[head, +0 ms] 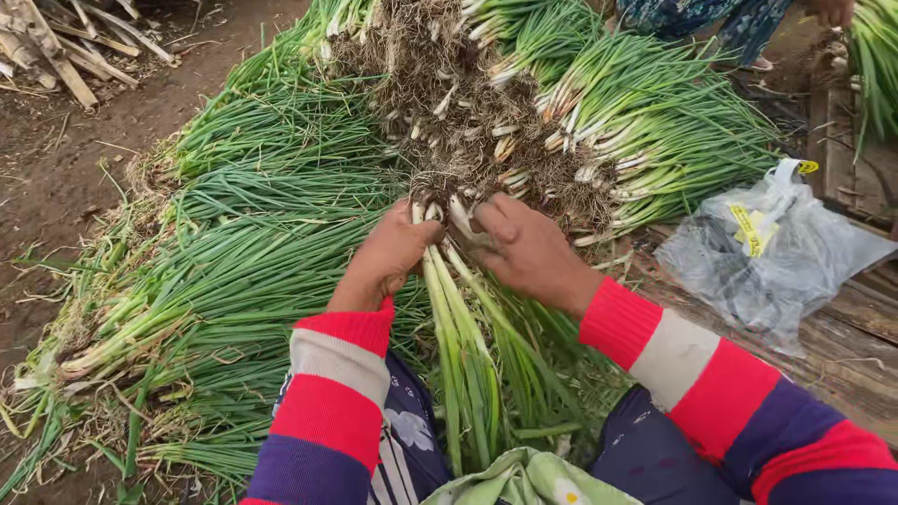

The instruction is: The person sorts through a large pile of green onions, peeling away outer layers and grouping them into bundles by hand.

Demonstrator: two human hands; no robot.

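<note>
left hand (388, 252): fingers curled round spring onion bunch (463, 346) near its white root ends | right hand (524, 248): fingers pinching same stalks | bunch: centre, near, across lap | light, limp, bruisable; best held near firm white bases | onion pile (281, 206) far-left

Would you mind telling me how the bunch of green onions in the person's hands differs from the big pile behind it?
The held bunch is small and gripped at its white ends by the left hand and right hand; the pile is large and lies untouched on the ground. The bunch's leaves run toward the person's lap; the pile's fan leftward and rightward. Both have white stems and green leaves.
</note>
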